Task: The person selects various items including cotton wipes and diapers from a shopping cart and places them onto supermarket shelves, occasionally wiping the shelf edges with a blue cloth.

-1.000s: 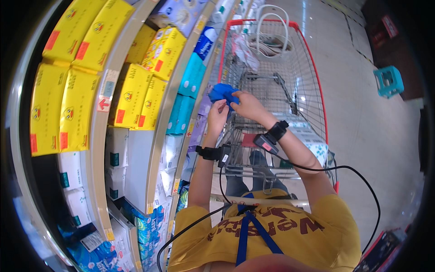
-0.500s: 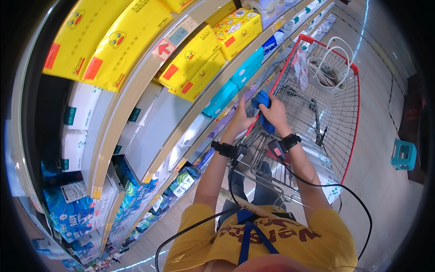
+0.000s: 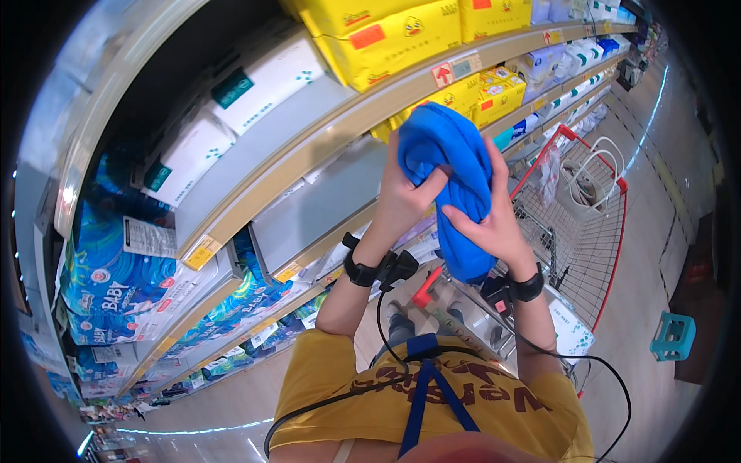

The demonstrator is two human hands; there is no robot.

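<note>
A bright blue piece of soft cloth (image 3: 451,147), folded over with an opening or hollow in its upper part, is held up between my two hands; I cannot make out exactly what kind of item it is. My left hand (image 3: 404,185) grips its left side, thumb pressed into the folds. On the right side, my right hand (image 3: 500,220) is closed around it, with the thumb across the front and fingers behind. The cloth's lower end hangs between my wrists. Behind it are the shelf edge and a red-rimmed wire shopping cart (image 3: 575,231).
Shelves on the left bear yellow tissue packs (image 3: 401,42), white packs (image 3: 266,73) and blue diaper packs (image 3: 116,266). In the cart are a white-handled bag (image 3: 583,185) and a white pack (image 3: 570,320). A teal stool (image 3: 673,336) stands on the floor at right. Cables run from both wrists.
Both hands have come up closer with the blue cloth, which is now spread larger between them. The view has turned, and the cart appears farther right.
</note>
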